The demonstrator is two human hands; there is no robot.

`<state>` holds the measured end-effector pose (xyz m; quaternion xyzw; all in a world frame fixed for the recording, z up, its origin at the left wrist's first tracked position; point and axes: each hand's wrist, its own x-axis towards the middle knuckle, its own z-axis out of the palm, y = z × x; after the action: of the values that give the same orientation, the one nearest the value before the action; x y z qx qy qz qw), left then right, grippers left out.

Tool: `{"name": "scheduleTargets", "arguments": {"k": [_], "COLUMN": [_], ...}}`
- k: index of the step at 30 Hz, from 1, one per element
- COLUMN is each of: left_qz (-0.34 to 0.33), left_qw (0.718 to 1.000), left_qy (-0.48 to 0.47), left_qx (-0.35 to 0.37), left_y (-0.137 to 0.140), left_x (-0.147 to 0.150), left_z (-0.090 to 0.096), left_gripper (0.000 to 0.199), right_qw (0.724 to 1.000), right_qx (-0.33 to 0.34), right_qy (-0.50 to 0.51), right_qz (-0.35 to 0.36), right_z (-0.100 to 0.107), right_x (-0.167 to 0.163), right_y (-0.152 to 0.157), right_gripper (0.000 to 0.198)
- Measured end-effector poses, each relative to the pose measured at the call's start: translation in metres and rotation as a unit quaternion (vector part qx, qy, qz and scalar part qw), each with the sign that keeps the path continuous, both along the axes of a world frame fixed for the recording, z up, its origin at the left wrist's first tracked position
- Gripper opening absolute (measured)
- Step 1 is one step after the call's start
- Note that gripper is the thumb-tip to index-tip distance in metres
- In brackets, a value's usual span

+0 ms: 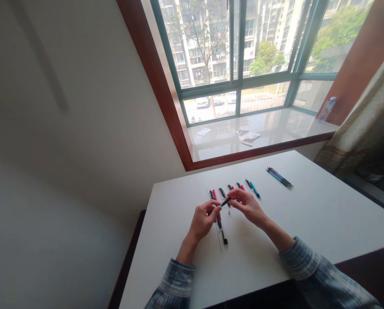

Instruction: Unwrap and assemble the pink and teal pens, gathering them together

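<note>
Over the middle of the white table, a black-and-teal pen part is pinched between both hands. My left hand has its fingers closed around the teal end. At the black end, the fingertips of my right hand are closed on it. Beneath and behind the hands lie pen parts in black and pink, partly hidden, among them a pink barrel. A thin piece with a black tip lies below my left hand. One tiny piece rests between the hands.
Further right on the table, a teal pen barrel lies beside black parts. Several whole pens in teal and pink lie together at the back right. Behind the table, the windowsill holds a cloth and a clear bottle. A curtain hangs at right.
</note>
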<state>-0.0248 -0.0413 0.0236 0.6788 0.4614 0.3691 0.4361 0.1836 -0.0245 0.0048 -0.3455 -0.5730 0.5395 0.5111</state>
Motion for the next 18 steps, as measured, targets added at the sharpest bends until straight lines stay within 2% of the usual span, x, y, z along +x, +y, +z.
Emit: {"name": "scheduleTargets", "arguments": {"k": [3,7,13,18], "left_qz": [0.0,0.003,-0.008,-0.006], "left_qw": [1.0,1.0,1.0,1.0], "left_qy": [-0.001,0.003,-0.013,-0.02], "left_qx": [-0.001,-0.002,-0.016,-0.014], "left_y": [0.0,-0.001,0.0,-0.001], "left_x": [0.0,0.001,0.0,0.001], "left_z": [0.0,0.002,-0.001,0.001], "left_gripper": [0.031,0.03,0.03,0.03], "right_qw": [1.0,0.999,0.997,0.995], "right_qx": [-0.003,-0.013,-0.033,-0.043], "right_qy": [0.01,-0.018,0.057,0.08], "right_qz": [0.002,-0.031,-0.034,-0.048], "right_z": [0.001,0.001,-0.005,-0.008], "right_x": [0.001,0.001,0.001,0.002], "right_y": [-0.001,-0.001,0.002,0.004], "right_gripper": [0.038,0.035,0.04,0.041]}}
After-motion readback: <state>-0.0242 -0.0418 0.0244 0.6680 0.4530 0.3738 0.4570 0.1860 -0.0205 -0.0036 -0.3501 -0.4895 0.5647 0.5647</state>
